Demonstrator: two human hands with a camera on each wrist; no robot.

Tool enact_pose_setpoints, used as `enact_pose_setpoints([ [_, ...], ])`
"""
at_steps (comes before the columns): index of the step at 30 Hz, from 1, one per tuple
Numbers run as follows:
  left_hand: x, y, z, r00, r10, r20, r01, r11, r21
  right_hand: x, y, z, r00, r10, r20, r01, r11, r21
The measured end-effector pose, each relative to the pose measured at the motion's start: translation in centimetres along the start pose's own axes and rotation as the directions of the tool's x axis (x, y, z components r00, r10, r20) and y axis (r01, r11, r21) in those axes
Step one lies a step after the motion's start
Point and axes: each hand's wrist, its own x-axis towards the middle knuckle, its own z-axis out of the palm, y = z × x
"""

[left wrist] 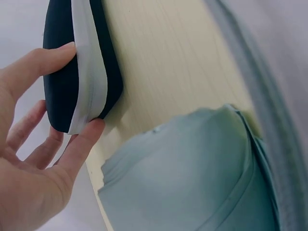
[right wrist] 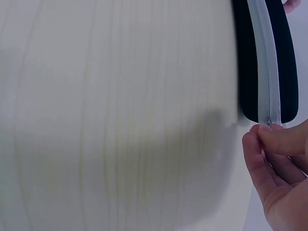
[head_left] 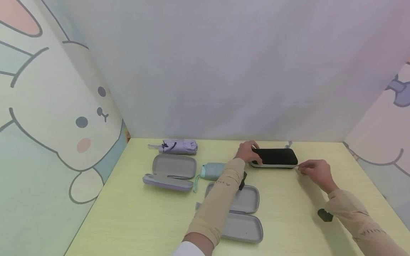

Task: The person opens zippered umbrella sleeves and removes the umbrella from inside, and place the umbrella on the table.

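A black zip case [head_left: 278,156] with a white zipper band lies at the back right of the table, its lid down. My left hand [head_left: 247,152] holds its left end; in the left wrist view the thumb is on the black shell and a fingertip touches the lower edge by the band. At the right end my right hand [head_left: 318,172] pinches the zipper pull. In the right wrist view the metal zipper slider [right wrist: 269,122] sits at the case's end, right by the thumb and forefinger, which hide most of the pull. Whatever the case contains is hidden.
A folded lilac umbrella [head_left: 180,146] lies at the back left. In front of it is an open grey-lined case [head_left: 174,166]. A folded teal umbrella [head_left: 212,171] and another open case [head_left: 243,227] are partly covered by my left sleeve. A wall stands behind the table.
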Motion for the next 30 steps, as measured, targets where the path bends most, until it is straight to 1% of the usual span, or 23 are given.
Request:
enact_pose_setpoints([
  [9,0.1,0.0,0.1,1.0,0.011,0.012,-0.012,1.0,0.016,-0.5,-0.4,0.1,1.0,-0.004,-0.013,0.004,1.0,0.009],
  [17,0.3,-0.1,0.1,1.0,0.017,0.003,-0.017,1.0,0.026,-0.7,-0.9,0.3,1.0,0.021,0.009,-0.022,0.998,0.054],
  [26,0.2,0.0,0.1,1.0,-0.003,0.01,0.003,1.0,0.021,-0.9,-1.1,0.7,0.999,0.046,0.011,-0.046,0.997,0.07],
  [30,0.1,0.1,0.1,1.0,-0.007,0.012,0.007,1.0,0.014,-1.0,-1.2,0.9,0.999,0.039,0.012,-0.04,0.996,0.077],
])
